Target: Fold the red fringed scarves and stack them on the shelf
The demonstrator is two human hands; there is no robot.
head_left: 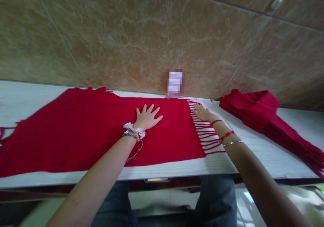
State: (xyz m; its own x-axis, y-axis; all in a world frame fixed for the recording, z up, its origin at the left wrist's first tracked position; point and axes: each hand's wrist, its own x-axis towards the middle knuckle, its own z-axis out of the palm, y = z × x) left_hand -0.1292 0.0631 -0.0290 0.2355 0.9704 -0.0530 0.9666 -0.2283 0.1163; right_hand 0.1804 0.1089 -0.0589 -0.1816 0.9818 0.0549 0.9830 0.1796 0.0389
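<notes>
A red fringed scarf (83, 132) lies spread flat along the white table. My left hand (147, 117) rests palm down on its right half, fingers spread wide. At the scarf's right end, my right hand (201, 112) lies flat over the upper strands of the fringe (206, 134), fingers stretched out. The other strands run rightward in rough rows, some passing near my right forearm. Soft folds cross the scarf's left part, and its far left end reaches the picture's edge.
A second red scarf (263, 119), folded lengthwise, lies at the right and hangs past the table's front edge. A phone-like object (174, 83), blurred out, leans upright against the brown tiled wall (121, 41). The white table (177, 171) has a seam right of the fringe.
</notes>
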